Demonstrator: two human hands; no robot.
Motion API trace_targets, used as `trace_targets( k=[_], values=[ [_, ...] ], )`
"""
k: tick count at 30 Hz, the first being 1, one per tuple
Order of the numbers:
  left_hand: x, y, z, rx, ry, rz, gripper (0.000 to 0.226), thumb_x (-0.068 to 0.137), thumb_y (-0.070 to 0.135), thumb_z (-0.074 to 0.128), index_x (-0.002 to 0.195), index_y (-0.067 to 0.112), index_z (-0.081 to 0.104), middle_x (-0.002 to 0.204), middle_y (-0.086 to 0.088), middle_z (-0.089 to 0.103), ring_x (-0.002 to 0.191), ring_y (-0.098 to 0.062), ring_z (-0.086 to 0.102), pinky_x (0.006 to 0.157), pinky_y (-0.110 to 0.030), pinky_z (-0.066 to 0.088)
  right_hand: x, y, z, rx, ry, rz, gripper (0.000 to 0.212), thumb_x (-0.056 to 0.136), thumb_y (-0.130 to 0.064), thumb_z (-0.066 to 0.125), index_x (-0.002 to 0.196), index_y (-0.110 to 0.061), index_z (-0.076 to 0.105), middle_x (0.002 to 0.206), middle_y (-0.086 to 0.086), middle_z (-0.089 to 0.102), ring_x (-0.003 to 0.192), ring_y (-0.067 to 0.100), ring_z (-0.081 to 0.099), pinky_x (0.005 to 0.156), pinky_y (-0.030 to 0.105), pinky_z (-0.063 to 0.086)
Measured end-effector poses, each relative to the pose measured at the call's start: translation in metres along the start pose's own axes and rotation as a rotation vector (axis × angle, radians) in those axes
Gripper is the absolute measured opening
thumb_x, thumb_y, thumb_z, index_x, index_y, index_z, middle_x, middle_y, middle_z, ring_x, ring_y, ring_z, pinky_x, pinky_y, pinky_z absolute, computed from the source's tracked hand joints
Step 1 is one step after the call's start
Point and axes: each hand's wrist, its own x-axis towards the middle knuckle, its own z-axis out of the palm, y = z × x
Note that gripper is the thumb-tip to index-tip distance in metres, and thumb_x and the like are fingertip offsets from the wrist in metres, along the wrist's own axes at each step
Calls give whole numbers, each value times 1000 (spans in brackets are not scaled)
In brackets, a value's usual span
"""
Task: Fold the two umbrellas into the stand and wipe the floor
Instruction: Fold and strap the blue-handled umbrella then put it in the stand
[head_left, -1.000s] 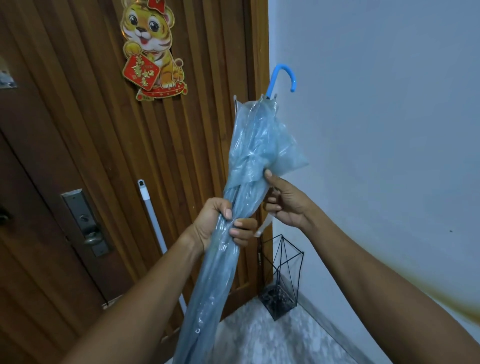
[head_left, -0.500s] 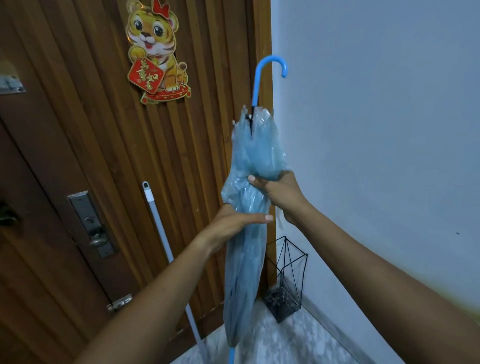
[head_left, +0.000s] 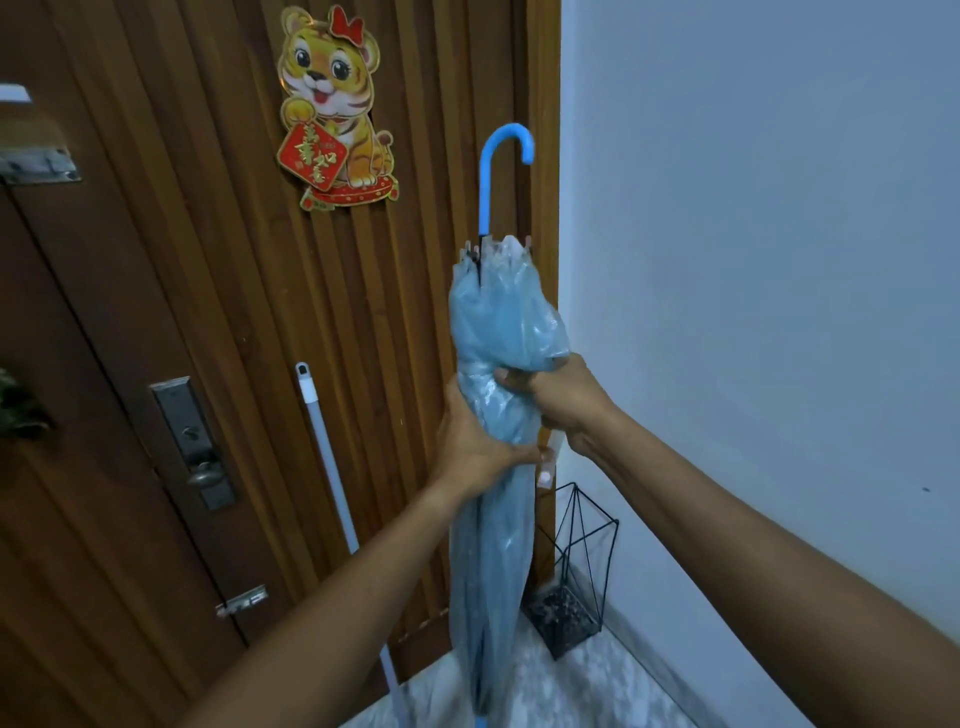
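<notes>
A closed blue translucent umbrella (head_left: 498, 322) stands upright in front of me, its curved blue handle (head_left: 506, 156) at the top and its tip near the floor. My left hand (head_left: 470, 441) wraps around the bunched canopy from the left at mid-height. My right hand (head_left: 563, 400) grips the canopy just above it, and a white strap (head_left: 548, 457) hangs below that hand. A black wire umbrella stand (head_left: 576, 571) sits on the floor in the corner, behind and to the right of the umbrella. No second umbrella is in view.
A white mop pole (head_left: 332, 478) leans against the brown wooden door (head_left: 208, 312), left of the umbrella. The door carries a tiger sticker (head_left: 335, 104) and a metal lock plate (head_left: 195, 441). A pale wall (head_left: 753, 260) runs along the right. The floor (head_left: 545, 696) is light marble.
The umbrella has swung from tilted to upright, and the canopy is gathered tighter. My right hand went from beside the strap to gripping the canopy; my left hand turned around it.
</notes>
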Motion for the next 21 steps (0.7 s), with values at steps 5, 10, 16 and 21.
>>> trace_targets(
  k=[5,10,16,21],
  values=[
    [5,-4,-10,-214,66,-27,72,65,-5,81,128,15,52,111,-2,69,100,-16,70,70,-18,56,-6,-29,-11,-264,-233,-31,42,83,-22,81,121,-22,64,99,-12,68,65,-14,64,46,4,43],
    [12,-2,-25,-226,70,-41,59,70,-9,72,122,15,56,106,-5,69,94,-18,70,72,-23,58,-6,-39,-23,-524,-142,48,34,84,-38,78,98,-7,74,68,-8,64,47,0,53,39,10,33],
    [12,3,-40,-311,24,-150,64,66,-7,67,121,22,54,107,-8,66,94,-25,69,74,-38,61,-6,-31,-31,-354,-60,-15,26,84,-32,79,87,-7,79,40,-17,54,39,-4,48,55,15,30],
    [6,14,-48,-519,-136,-182,49,55,-7,52,103,4,54,80,-12,57,61,-22,61,50,-32,52,-6,-17,-35,-232,-25,-137,25,82,-27,82,87,-3,79,55,-18,67,44,-12,54,54,5,39]
  ],
)
